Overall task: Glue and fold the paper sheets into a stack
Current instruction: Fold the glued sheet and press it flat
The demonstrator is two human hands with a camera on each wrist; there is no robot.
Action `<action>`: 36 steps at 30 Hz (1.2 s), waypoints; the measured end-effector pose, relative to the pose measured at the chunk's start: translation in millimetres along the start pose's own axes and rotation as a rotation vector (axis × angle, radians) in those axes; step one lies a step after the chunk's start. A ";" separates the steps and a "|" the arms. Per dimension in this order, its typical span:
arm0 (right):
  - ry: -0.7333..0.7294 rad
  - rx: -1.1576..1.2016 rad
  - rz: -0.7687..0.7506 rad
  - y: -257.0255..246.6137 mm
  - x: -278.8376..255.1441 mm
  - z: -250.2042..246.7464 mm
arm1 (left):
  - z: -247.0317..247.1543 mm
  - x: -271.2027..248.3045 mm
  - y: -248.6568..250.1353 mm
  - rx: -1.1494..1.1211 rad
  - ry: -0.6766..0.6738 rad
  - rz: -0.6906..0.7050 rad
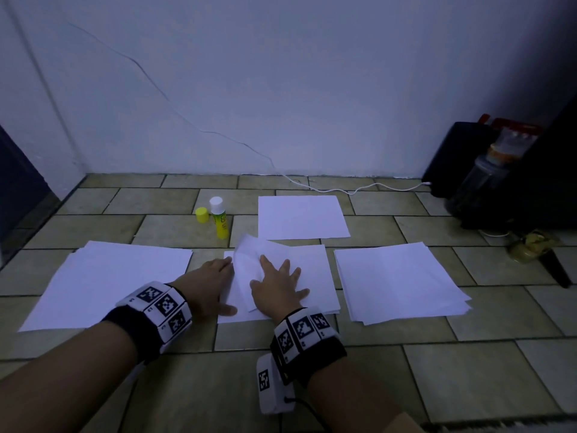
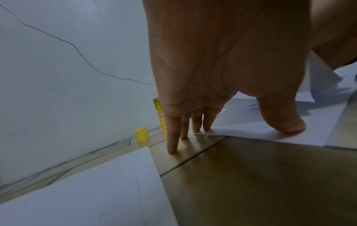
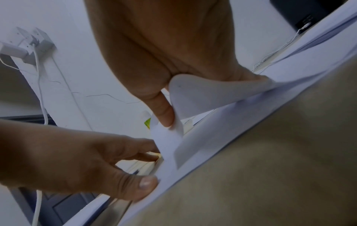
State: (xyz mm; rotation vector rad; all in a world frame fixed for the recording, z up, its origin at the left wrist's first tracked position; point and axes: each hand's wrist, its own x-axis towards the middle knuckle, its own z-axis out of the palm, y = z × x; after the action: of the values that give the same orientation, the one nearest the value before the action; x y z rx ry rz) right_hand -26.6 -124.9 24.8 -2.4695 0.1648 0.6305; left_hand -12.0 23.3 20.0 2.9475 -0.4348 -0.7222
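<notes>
Four lots of white paper are lying on the tiled floor: a left pile, a right pile, a single far sheet, and a middle sheet between the piles, where both hands are working. On the middle sheet a folded flap is curling up from its left part. The right hand is lying flat with fingers spread on the middle sheet, and in the right wrist view its thumb is pressing against the raised flap. The left hand is resting at the sheet's left edge with straight fingers; in the left wrist view its thumb and two fingertips are pressing on the paper while the other two are touching bare tile. Neither hand is gripping anything. A yellow glue stick is standing upright, uncapped, on the floor just beyond the left hand, left of the far sheet, with its yellow cap standing just beside it. A white cable is trailing along the wall's foot to dark objects at far right.
</notes>
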 end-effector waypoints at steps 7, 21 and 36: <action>-0.010 0.000 0.002 0.5 -0.7 2.4 | -1.7 0.4 1.3 0.001 -0.016 -0.006; -0.047 0.026 -0.005 4.0 2.0 1.6 | 1.5 6.4 -9.6 0.045 0.009 0.008; -0.048 -0.075 0.019 3.8 3.9 2.5 | -7.0 1.7 -21.6 -0.053 0.017 -0.080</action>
State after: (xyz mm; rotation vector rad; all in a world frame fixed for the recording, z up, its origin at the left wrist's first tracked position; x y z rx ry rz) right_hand -25.2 -126.6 19.2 -2.5246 0.1482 0.7155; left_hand -1.7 43.5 22.5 2.9338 -0.2939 -0.7048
